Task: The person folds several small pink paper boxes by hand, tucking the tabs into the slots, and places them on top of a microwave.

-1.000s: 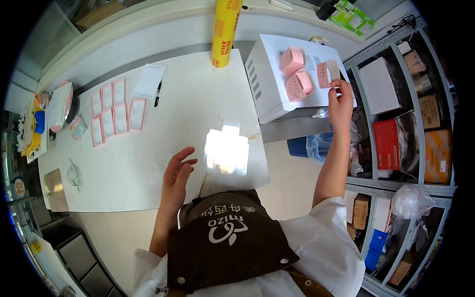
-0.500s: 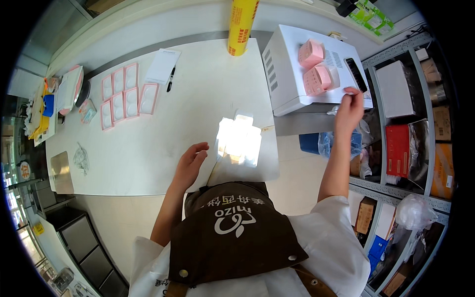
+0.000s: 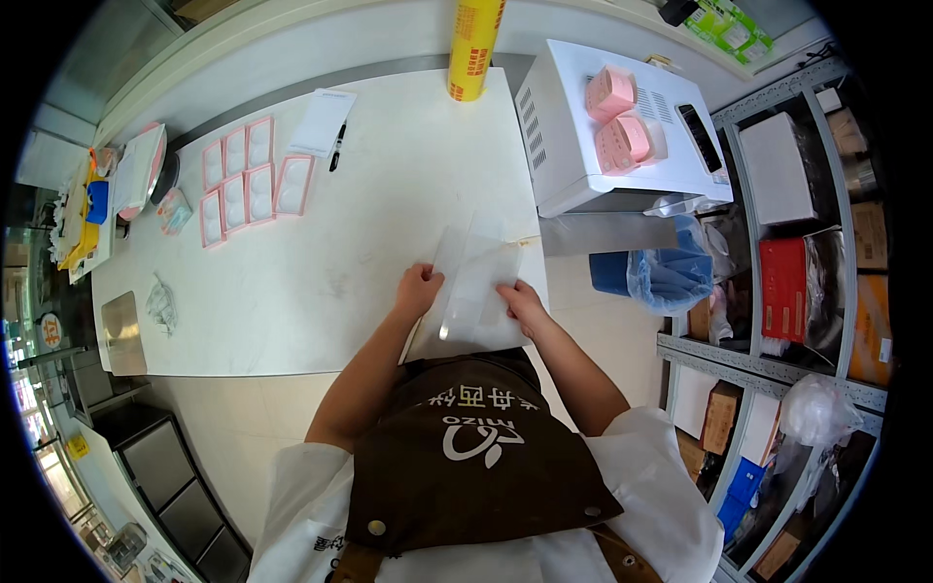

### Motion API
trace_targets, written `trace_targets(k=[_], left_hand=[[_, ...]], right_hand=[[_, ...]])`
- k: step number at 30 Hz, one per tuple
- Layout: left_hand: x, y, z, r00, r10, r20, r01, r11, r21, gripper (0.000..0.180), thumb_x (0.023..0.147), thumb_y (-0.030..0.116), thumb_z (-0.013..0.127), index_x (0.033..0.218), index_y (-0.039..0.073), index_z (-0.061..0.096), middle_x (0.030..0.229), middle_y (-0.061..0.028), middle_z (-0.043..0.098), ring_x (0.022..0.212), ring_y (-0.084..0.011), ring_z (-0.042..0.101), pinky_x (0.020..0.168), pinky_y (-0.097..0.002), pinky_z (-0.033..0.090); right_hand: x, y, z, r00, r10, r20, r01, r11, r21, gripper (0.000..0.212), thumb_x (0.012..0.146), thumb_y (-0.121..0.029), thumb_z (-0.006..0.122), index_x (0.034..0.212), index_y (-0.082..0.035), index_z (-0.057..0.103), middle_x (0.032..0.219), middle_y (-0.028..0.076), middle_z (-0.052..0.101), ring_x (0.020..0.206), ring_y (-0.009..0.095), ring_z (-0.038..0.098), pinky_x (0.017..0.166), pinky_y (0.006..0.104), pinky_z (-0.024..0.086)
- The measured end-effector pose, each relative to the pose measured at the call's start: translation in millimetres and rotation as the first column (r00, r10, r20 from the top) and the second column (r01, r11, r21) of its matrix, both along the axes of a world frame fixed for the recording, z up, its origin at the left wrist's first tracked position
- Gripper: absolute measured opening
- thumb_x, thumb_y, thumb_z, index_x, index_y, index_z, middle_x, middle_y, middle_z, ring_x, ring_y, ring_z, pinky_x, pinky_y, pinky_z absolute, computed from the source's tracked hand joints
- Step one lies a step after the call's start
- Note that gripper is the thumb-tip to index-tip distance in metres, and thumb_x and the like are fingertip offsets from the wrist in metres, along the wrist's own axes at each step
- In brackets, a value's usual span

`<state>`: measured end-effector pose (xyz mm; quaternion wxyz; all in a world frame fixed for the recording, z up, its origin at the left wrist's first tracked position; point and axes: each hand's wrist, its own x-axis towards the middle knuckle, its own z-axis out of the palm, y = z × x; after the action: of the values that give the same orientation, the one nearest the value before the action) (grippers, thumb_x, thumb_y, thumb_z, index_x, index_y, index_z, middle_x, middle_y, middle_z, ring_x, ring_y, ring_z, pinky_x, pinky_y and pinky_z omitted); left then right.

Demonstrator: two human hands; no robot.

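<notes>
Close to the table's near edge I hold a clear plastic folding box blank (image 3: 478, 277), a see-through sheet with crease lines and flaps. My left hand (image 3: 419, 290) grips its left side with the fingers curled in. On the right side my right hand (image 3: 525, 305) pinches it, thumb on top. The sheet is slightly bent and tilted between the hands; its exact outline is hard to make out against the white table (image 3: 340, 262).
Several pink trays with white round contents (image 3: 233, 194) lie at the back left, beside white paper (image 3: 323, 121) and a black pen (image 3: 337, 148). A yellow roll (image 3: 474, 58) stands at the back. Pink cartons (image 3: 622, 141) sit on a white oven (image 3: 573, 126). A blue bin (image 3: 671, 277) stands below.
My right hand has come from beside the oven down to the plastic blank. My left hand has moved right and closed on it. The blank's bright glare is mostly gone.
</notes>
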<state>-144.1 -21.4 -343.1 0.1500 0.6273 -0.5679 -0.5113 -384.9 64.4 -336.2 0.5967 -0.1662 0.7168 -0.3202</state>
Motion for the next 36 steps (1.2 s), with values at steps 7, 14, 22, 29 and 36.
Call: trace_targets(k=[7, 14, 22, 29, 36], left_hand=[[16.9, 18.4, 55.2, 0.861, 0.296, -0.413, -0.065, 0.87, 0.488, 0.04, 0.105, 0.036, 0.053, 0.127, 0.005, 0.065, 0.113, -0.0049, 0.072, 0.094, -0.0171, 0.07, 0.074, -0.0316, 0.052], [10.5, 51.3, 111.6, 0.748, 0.311, -0.586, -0.102, 0.927, 0.362, 0.047, 0.109, 0.042, 0.048, 0.135, 0.005, 0.061, 0.126, -0.0068, 0.07, 0.099, -0.016, 0.07, 0.074, -0.0279, 0.052], [-32.7, 102.0, 174.8, 0.44, 0.629, -0.641, -0.524, 0.76, 0.385, 0.039, 0.109, 0.031, 0.048, 0.122, 0.0, 0.069, 0.11, -0.0086, 0.075, 0.09, -0.0142, 0.071, 0.068, -0.0261, 0.052], [-13.5, 131.6, 164.9, 0.576, 0.7, -0.423, -0.697, 0.69, 0.192, 0.027, 0.104, 0.028, 0.061, 0.104, 0.005, 0.075, 0.096, -0.0047, 0.076, 0.078, -0.01, 0.068, 0.064, -0.0243, 0.048], [70.8, 104.9, 176.4, 0.53, 0.757, -0.381, -0.835, 0.545, -0.079, 0.03, 0.104, 0.034, 0.062, 0.098, 0.006, 0.071, 0.095, -0.0065, 0.076, 0.073, -0.0109, 0.066, 0.063, -0.024, 0.045]], right_hand=[[-15.1, 2.0, 21.7, 0.996, 0.087, 0.026, -0.081, 0.982, -0.169, 0.025, 0.103, -0.031, 0.063, 0.112, -0.008, 0.064, 0.092, -0.003, 0.066, 0.074, 0.007, 0.055, 0.066, 0.0253, 0.044], [-33.0, -29.9, 80.6, 0.949, 0.314, 0.028, -0.291, 0.906, -0.309, 0.023, 0.104, -0.032, 0.062, 0.108, -0.009, 0.061, 0.09, -0.003, 0.065, 0.076, 0.007, 0.058, 0.066, 0.0245, 0.045], [-49.6, -62.0, 105.4, 0.834, 0.504, 0.224, -0.401, 0.833, -0.382, 0.021, 0.105, -0.022, 0.058, 0.121, -0.007, 0.058, 0.103, 0.004, 0.068, 0.086, 0.014, 0.067, 0.071, 0.0294, 0.052], [-33.1, -60.6, 98.1, 0.742, 0.459, 0.488, -0.314, 0.882, -0.353, 0.022, 0.105, -0.019, 0.057, 0.124, -0.008, 0.058, 0.112, 0.005, 0.068, 0.098, 0.018, 0.068, 0.087, 0.0346, 0.055], [-11.8, -58.0, 55.2, 0.818, 0.296, 0.493, -0.15, 0.937, -0.314, 0.024, 0.104, -0.013, 0.057, 0.128, -0.008, 0.057, 0.116, 0.004, 0.067, 0.105, 0.018, 0.067, 0.089, 0.0353, 0.055]])
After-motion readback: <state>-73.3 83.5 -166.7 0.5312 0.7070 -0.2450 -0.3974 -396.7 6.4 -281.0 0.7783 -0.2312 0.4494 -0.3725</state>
